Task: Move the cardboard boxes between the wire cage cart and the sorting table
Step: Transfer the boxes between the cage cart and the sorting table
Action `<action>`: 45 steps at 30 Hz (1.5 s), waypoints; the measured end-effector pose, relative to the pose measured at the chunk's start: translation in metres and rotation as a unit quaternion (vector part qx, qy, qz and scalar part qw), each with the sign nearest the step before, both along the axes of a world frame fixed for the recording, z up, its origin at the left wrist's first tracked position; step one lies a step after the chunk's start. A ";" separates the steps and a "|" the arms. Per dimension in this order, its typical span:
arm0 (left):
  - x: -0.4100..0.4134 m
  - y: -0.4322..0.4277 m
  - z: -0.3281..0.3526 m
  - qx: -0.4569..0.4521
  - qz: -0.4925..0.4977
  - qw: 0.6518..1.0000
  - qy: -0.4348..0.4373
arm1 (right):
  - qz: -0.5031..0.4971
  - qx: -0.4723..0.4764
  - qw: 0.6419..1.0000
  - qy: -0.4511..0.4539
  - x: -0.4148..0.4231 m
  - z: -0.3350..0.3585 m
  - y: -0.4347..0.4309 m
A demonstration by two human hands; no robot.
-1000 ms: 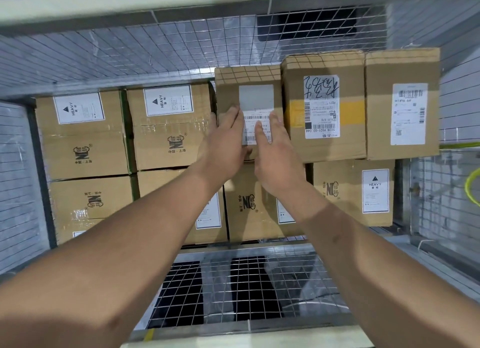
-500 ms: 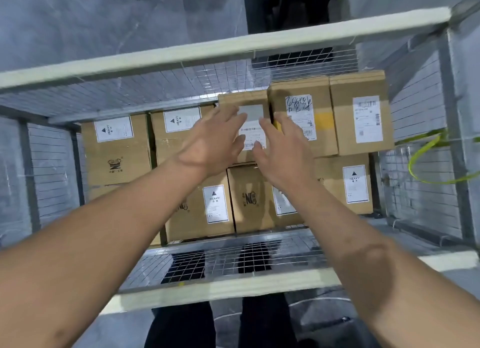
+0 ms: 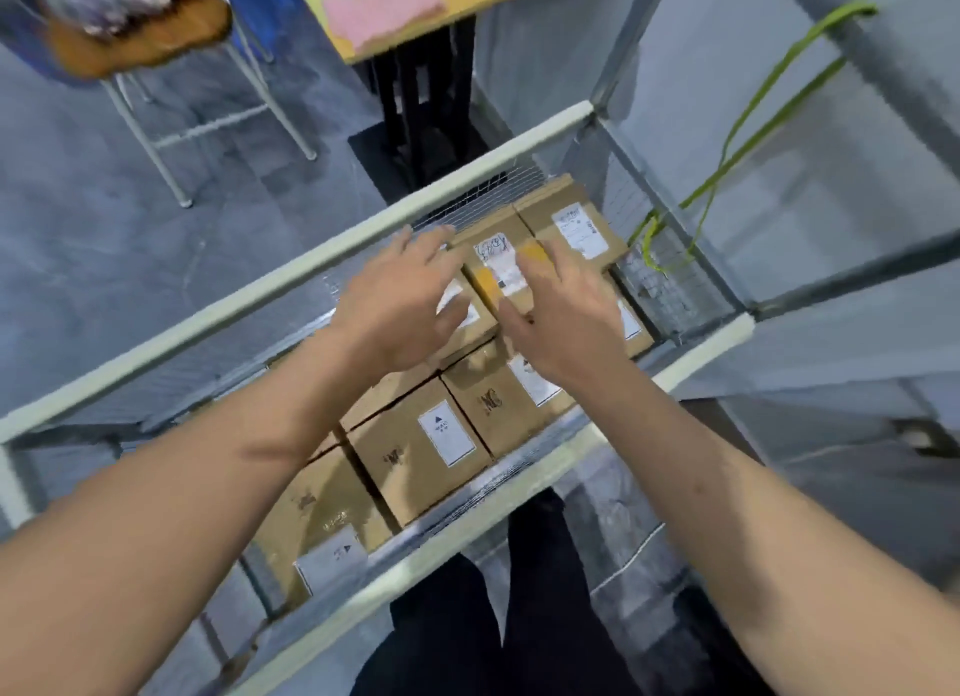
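The wire cage cart (image 3: pixel 234 305) lies slantwise below the person, its cream rails running from 8 o'clock up to 2 o'clock. The cardboard boxes are packed inside in rows along that same line, labelled faces up. The taped box (image 3: pixel 496 274), with a scribbled label and a yellow band, sits at the 1 o'clock end of the upper layer, its long axis running roughly 11 to 5 o'clock. The plain box (image 3: pixel 576 225) is just beside it toward 2 o'clock.

Both arms reach in. The left hand (image 3: pixel 400 300) is spread wide over a narrow box (image 3: pixel 462 313). The right hand (image 3: pixel 563 321), fingers also splayed, covers the near end of the taped box. I cannot tell whether either palm touches cardboard.

A green strap (image 3: pixel 753 139) hangs on the cage side at 2 o'clock.
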State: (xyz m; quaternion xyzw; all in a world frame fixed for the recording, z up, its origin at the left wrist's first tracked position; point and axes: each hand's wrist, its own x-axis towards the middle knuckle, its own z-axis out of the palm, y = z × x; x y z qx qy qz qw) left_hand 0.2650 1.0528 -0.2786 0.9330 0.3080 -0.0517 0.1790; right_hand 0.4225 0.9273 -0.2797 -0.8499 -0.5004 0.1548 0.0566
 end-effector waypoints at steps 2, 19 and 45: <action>-0.001 -0.006 0.032 0.008 -0.038 0.999 -0.012 | -0.029 -0.002 1.000 -0.011 -0.006 0.033 -0.020; 0.077 -0.201 0.220 0.102 -0.309 0.940 -0.103 | -0.273 0.040 0.954 -0.117 -0.030 0.208 -0.281; 0.220 -0.606 0.248 0.020 -0.665 0.728 -0.164 | -0.671 0.045 0.722 -0.162 -0.060 0.247 -0.641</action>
